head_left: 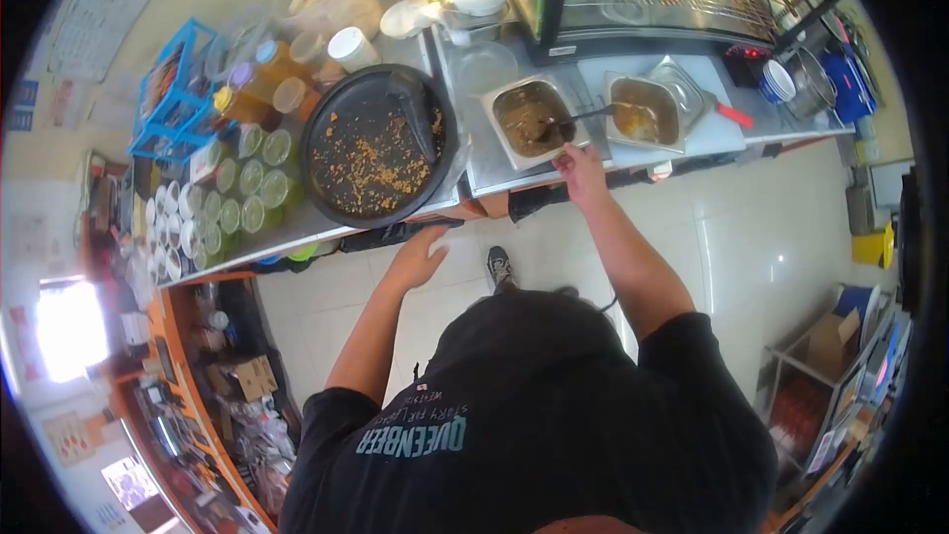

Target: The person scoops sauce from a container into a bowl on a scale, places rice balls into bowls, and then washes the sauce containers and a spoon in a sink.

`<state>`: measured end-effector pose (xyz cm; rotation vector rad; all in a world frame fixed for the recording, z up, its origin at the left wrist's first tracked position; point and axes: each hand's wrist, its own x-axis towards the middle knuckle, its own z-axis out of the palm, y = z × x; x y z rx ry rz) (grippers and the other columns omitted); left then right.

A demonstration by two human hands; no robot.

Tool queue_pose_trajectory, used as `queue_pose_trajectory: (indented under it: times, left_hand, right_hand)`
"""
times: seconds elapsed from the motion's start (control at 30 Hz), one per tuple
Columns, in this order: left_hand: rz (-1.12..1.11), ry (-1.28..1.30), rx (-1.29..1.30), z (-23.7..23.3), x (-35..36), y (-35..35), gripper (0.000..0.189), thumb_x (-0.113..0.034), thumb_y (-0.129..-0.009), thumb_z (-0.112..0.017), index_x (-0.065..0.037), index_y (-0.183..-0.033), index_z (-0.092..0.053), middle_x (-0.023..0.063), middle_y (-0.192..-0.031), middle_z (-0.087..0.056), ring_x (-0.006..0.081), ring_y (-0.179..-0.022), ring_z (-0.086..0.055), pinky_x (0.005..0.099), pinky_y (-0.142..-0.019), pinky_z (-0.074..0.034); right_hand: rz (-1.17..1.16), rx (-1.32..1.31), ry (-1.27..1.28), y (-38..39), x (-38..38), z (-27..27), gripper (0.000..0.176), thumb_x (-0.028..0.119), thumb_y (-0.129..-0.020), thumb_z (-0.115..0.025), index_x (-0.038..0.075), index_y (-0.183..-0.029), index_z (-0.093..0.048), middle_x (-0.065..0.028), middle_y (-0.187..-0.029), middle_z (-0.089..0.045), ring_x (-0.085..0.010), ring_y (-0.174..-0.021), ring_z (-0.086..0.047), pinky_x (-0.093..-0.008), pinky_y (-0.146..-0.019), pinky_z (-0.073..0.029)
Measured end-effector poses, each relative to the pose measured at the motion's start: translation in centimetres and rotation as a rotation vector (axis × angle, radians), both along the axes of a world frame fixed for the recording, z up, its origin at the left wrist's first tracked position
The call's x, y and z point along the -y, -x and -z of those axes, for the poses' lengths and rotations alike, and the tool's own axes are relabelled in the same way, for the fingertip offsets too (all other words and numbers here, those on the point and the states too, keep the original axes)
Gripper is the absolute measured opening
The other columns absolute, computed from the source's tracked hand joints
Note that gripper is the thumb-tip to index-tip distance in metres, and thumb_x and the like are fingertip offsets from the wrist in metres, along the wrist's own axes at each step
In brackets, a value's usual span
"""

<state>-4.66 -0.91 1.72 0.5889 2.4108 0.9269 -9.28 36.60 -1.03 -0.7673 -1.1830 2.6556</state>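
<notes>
My right hand [581, 170] is at the front right corner of a square metal pan [512, 160] with brown sauce [526, 117] in it. Its fingers are bent together at the rim; a dark shape just beyond the fingertips makes it hard to see what they grip. A black-handled utensil [590, 113] lies across that pan toward a second metal pan [647, 145], which contains an orange-brown sauce. My left hand [420, 259] hangs in front of the counter edge with its fingers apart, holding nothing. Nearest to it is a large round black pan [346, 138] with scattered brown crumbs.
Lidded green cups [252, 178], bottles [242, 104] and a blue rack [173, 89] crowd the left counter. A glass display cabinet [672, 0] stands behind the sauce pans. A metal lid [682, 79] and a red-handled tool [733, 116] lie to the right. Shelves [213, 415] flank the floor.
</notes>
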Motion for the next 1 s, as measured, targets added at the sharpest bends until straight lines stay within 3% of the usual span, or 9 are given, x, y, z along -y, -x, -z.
queue_pose_trajectory:
  times: [0.1,0.2,0.3,0.47,0.67,0.77,0.87,0.9,1.0]
  left_hand:
    - [-0.092,-0.430,0.288,0.5,-8.5,1.4,0.033,-0.023,-0.099,-0.055,-0.002,-0.125,-0.054,0.0148,-0.116,-0.062,0.0271,-0.111,-0.063,0.0386,-0.098,-0.048]
    - [-0.338,-0.632,0.916,-1.2,-14.0,1.6,0.029,-0.021,-0.098,-0.057,-0.003,-0.120,-0.056,0.0115,-0.106,-0.064,0.0236,-0.101,-0.066,0.0369,-0.088,-0.053]
    - [-0.445,-0.562,0.737,-0.4,-16.4,-1.2,0.021,-0.014,-0.096,-0.058,-0.003,-0.113,-0.058,0.0084,-0.101,-0.066,0.0181,-0.089,-0.067,0.0334,-0.078,-0.056]
    - [-0.389,-0.772,0.646,-1.4,-21.1,-9.6,0.021,-0.001,-0.090,-0.055,0.003,-0.111,-0.059,0.0079,-0.100,-0.067,0.0134,-0.084,-0.063,0.0282,-0.076,-0.051]
    - [0.011,-0.791,0.538,-5.0,-29.6,-22.5,0.019,-0.001,-0.091,-0.055,0.002,-0.110,-0.059,0.0049,-0.097,-0.067,0.0082,-0.083,-0.061,0.0247,-0.073,-0.048]
    - [0.170,-0.819,0.630,-10.3,-34.6,-30.4,0.019,0.000,-0.092,-0.056,0.002,-0.110,-0.059,0.0054,-0.098,-0.068,0.0083,-0.084,-0.062,0.0243,-0.075,-0.049]
    - [0.376,-0.786,0.713,-13.0,-38.1,-37.6,0.020,0.000,-0.091,-0.057,0.003,-0.110,-0.059,0.0062,-0.099,-0.068,0.0092,-0.086,-0.062,0.0244,-0.076,-0.049]
    - [0.433,-0.744,0.751,-13.9,-39.0,-39.8,0.021,-0.001,-0.091,-0.056,0.004,-0.111,-0.059,0.0066,-0.098,-0.068,0.0095,-0.085,-0.062,0.0249,-0.075,-0.049]
    - [0.572,-0.750,0.806,-15.4,-42.3,-45.6,0.021,-0.001,-0.092,-0.056,0.004,-0.112,-0.059,0.0065,-0.098,-0.067,0.0090,-0.084,-0.062,0.0254,-0.075,-0.050]
  right_hand:
    - [-0.033,-0.035,-0.024,-5.2,-1.3,-0.2,0.014,0.007,-0.092,-0.060,0.012,-0.104,-0.055,-0.0012,-0.093,-0.064,-0.0138,-0.082,-0.062,-0.0318,-0.077,-0.052]
    - [-0.046,-0.045,0.001,-9.2,0.0,-1.9,0.019,0.007,-0.093,-0.060,0.011,-0.111,-0.056,-0.0014,-0.099,-0.065,-0.0135,-0.087,-0.063,-0.0329,-0.080,-0.052]
    - [-0.090,-0.062,0.024,-14.0,0.1,-2.0,0.026,0.008,-0.094,-0.059,0.010,-0.119,-0.055,-0.0024,-0.107,-0.066,-0.0130,-0.091,-0.063,-0.0329,-0.083,-0.051]
    - [-0.055,-0.011,-0.025,-25.8,-2.5,-6.4,0.032,0.015,-0.093,-0.064,0.008,-0.122,-0.054,-0.0022,-0.109,-0.065,-0.0131,-0.092,-0.062,-0.0339,-0.087,-0.050]
    - [0.239,0.270,-1.106,-43.4,-10.3,-16.1,0.073,0.036,-0.083,-0.076,0.003,-0.139,-0.044,-0.0162,-0.133,-0.055,-0.0268,-0.125,-0.052,-0.0396,-0.105,-0.040]
    - [0.293,0.420,-1.266,-51.1,-14.5,-20.4,0.083,0.041,-0.081,-0.077,0.002,-0.144,-0.039,-0.0210,-0.142,-0.047,-0.0309,-0.134,-0.044,-0.0409,-0.109,-0.036]
    - [0.397,0.459,-1.286,-58.1,-17.1,-25.2,0.083,0.043,-0.081,-0.076,0.005,-0.145,-0.039,-0.0193,-0.143,-0.046,-0.0318,-0.131,-0.047,-0.0406,-0.108,-0.037]
    - [0.497,0.498,-1.069,-60.1,-17.2,-26.9,0.060,0.033,-0.084,-0.074,0.006,-0.133,-0.053,-0.0155,-0.136,-0.053,-0.0294,-0.127,-0.050,-0.0383,-0.106,-0.038]
    - [0.586,0.353,-1.183,-67.7,-19.0,-28.5,0.032,0.021,-0.087,-0.072,0.005,-0.113,-0.065,-0.0115,-0.128,-0.058,-0.0252,-0.122,-0.054,-0.0366,-0.102,-0.040]
